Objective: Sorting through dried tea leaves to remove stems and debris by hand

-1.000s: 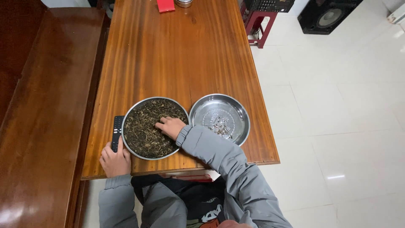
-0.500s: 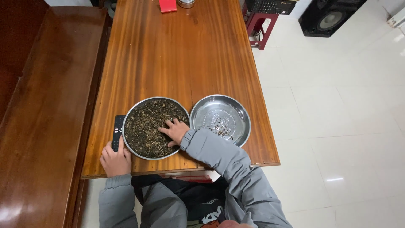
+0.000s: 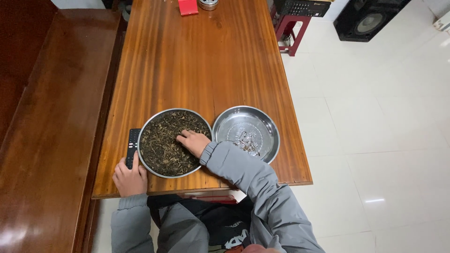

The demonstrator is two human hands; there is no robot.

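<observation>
At the far left we see a dark wooden bench (image 3: 42, 126) running beside the worktop (image 3: 201, 61). Near the worktop's near left edge our left hand (image 3: 129, 178) rests with fingers loosely curled over the near end of a black remote control (image 3: 132, 146), touching the rim of the round metal pan (image 3: 149, 161). That pan sits near the worktop's near edge, filled with dark dried leaves and stems (image 3: 161, 145). Our right hand (image 3: 193, 142) lies in this litter, fingers bent together among the pieces; we cannot tell whether it pinches anything. Just right, touching rims, stands a second shiny pan (image 3: 267, 129) holding a few pale bits (image 3: 246, 143).
</observation>
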